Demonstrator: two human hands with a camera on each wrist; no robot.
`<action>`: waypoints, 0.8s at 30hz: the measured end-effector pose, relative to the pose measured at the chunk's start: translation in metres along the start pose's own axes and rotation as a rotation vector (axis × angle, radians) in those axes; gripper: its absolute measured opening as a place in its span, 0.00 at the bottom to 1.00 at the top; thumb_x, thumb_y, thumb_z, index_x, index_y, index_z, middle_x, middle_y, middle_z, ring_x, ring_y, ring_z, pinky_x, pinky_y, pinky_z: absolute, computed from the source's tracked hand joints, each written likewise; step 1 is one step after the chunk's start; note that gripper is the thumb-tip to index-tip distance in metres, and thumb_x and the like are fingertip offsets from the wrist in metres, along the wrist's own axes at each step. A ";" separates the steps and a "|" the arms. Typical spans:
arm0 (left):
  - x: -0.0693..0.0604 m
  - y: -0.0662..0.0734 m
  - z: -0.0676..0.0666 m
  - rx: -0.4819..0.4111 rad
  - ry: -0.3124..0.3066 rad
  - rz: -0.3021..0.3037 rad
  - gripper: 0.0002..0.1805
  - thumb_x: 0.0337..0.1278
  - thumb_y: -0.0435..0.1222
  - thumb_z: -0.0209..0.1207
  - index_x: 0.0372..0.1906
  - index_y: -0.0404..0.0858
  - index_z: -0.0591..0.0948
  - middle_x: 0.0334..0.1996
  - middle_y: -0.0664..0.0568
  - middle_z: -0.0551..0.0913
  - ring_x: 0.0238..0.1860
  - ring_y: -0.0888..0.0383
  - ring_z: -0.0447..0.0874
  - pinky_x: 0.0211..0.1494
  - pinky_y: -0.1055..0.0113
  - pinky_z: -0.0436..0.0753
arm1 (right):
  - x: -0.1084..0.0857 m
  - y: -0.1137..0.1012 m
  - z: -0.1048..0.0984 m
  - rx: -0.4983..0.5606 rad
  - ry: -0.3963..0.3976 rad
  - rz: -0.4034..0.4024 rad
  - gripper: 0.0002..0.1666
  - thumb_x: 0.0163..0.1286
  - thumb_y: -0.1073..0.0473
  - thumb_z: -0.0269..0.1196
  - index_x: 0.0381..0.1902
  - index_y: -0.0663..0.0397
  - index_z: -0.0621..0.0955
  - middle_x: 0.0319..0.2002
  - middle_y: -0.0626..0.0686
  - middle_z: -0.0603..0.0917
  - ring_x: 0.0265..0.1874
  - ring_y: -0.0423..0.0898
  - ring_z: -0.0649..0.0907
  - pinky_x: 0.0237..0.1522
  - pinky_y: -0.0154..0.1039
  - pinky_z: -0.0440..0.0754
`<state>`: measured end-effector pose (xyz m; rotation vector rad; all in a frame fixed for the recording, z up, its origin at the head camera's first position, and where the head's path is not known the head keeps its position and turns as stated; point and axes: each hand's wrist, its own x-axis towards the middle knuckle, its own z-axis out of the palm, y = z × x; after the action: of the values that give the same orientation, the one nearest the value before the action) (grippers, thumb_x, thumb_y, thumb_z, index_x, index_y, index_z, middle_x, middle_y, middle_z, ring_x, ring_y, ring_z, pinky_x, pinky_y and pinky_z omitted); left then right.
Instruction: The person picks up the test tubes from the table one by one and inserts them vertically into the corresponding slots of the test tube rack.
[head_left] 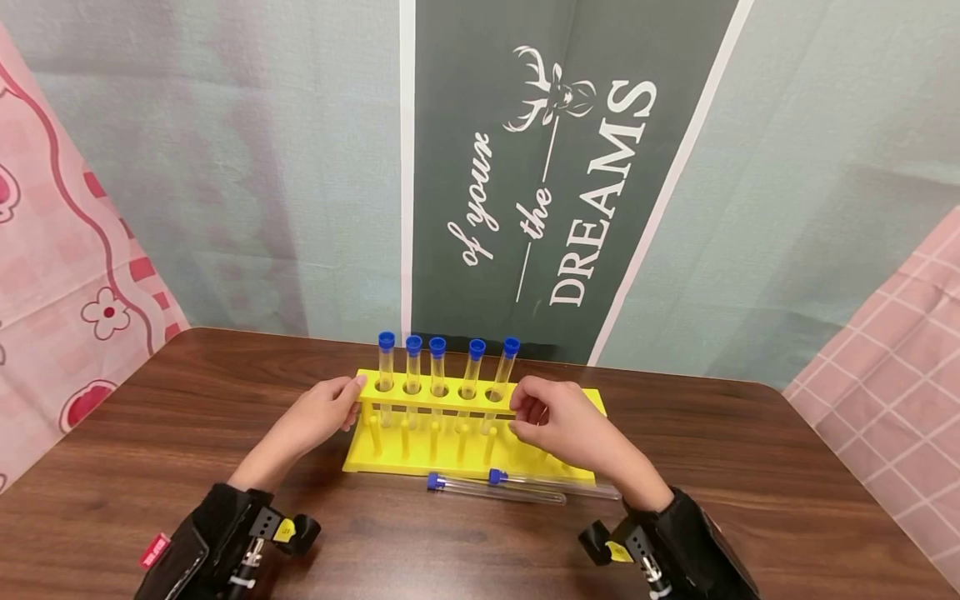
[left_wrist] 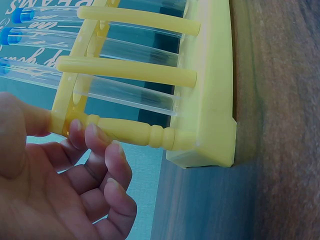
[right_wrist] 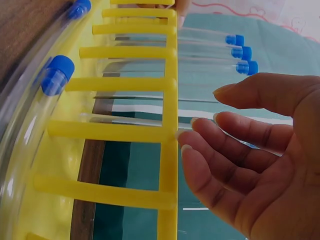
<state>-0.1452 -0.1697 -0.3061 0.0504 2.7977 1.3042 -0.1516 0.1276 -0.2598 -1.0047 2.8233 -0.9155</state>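
Observation:
A yellow test tube rack (head_left: pixel 420 465) stands on the table, with several clear, blue-capped test tubes (head_left: pixel 437 354) upright or slightly tilted in its holes. My left hand (head_left: pixel 318 417) holds the rack's left end. In the left wrist view its thumb lies at the top bar and its curled fingers reach the end post (left_wrist: pixel 127 131). The right hand (head_left: pixel 562 423) is at the right part of the top bar, holding nothing. In the right wrist view, its thumb and loosely bent fingers stand apart beside the bar (right_wrist: pixel 170 115). Whether they touch it I cannot tell.
Two capped test tubes lie along the rack's front edge, one nearer me (head_left: pixel 498 492) and one farther right (head_left: pixel 558 483). The brown wooden table (head_left: pixel 225 400) ends at a hanging cloth backdrop (head_left: pixel 330 208). Pink cloths hang at both sides.

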 end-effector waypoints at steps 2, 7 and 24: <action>0.000 0.000 0.000 -0.001 0.000 -0.001 0.23 0.70 0.46 0.39 0.27 0.32 0.70 0.18 0.49 0.68 0.22 0.54 0.67 0.28 0.64 0.65 | -0.002 -0.001 0.001 0.003 -0.007 -0.004 0.08 0.55 0.67 0.65 0.30 0.58 0.75 0.23 0.45 0.73 0.24 0.41 0.73 0.27 0.33 0.74; 0.000 0.000 0.000 -0.001 0.000 0.002 0.23 0.70 0.46 0.39 0.27 0.32 0.70 0.18 0.49 0.68 0.23 0.54 0.68 0.29 0.64 0.66 | -0.005 -0.004 0.005 0.009 -0.030 -0.021 0.07 0.55 0.68 0.63 0.30 0.57 0.75 0.22 0.44 0.73 0.23 0.39 0.73 0.27 0.32 0.74; 0.000 0.000 0.001 -0.002 -0.005 -0.016 0.22 0.71 0.45 0.38 0.28 0.32 0.70 0.18 0.49 0.68 0.21 0.55 0.64 0.27 0.64 0.64 | -0.012 -0.014 0.029 -0.030 -0.097 -0.051 0.02 0.56 0.68 0.62 0.29 0.59 0.78 0.21 0.43 0.73 0.22 0.43 0.73 0.25 0.31 0.72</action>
<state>-0.1452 -0.1689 -0.3062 0.0313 2.7866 1.3014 -0.1284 0.1104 -0.2789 -1.0976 2.7512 -0.8073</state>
